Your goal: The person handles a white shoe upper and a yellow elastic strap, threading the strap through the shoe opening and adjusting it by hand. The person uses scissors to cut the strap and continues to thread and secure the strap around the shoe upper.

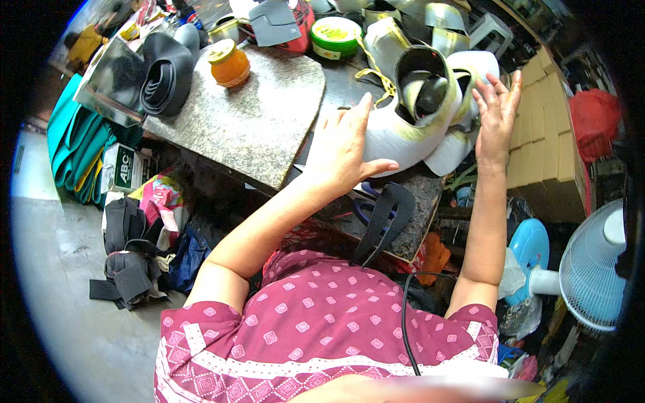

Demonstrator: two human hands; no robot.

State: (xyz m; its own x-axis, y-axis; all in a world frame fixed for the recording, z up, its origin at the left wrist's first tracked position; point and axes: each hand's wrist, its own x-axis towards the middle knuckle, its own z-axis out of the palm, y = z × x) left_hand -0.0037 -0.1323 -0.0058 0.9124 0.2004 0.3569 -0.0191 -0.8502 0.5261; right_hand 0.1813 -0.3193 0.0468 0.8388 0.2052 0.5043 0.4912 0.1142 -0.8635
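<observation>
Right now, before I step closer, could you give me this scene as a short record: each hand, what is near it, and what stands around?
Left hand: open, thumb out, at the grey pieces; contact unclear
Right hand: raised, fingers spread, right of the grey pieces; nothing visible in it
On the speckled slab: orange jar
By the slab's left edge: black roll
Right of the slab, farther back: green tub
Nearer the person: black strap
Far right: fan
</observation>
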